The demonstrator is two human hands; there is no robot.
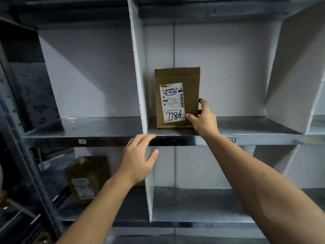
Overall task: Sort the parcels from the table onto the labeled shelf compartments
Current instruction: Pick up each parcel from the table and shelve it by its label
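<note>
A brown cardboard parcel (pixel 176 76) stands upright at the left of the upper middle compartment, close to the white divider (pixel 139 71). Its white label reads "7786" by hand. My right hand (pixel 202 118) grips the parcel's lower right edge, thumb on the front and fingers behind it. My left hand (pixel 139 157) rests with straight fingers on the front lip of the metal shelf (pixel 175 140) and holds nothing. A small tag (pixel 231 140) on the lip marks this compartment; another tag (pixel 82 141) marks the one to its left.
A second brown parcel (pixel 88 178) with a white label sits in the lower left compartment. White dividers split each level, with a slanted panel (pixel 295 76) at the right. A dark metal upright (pixel 26 147) runs down the left side.
</note>
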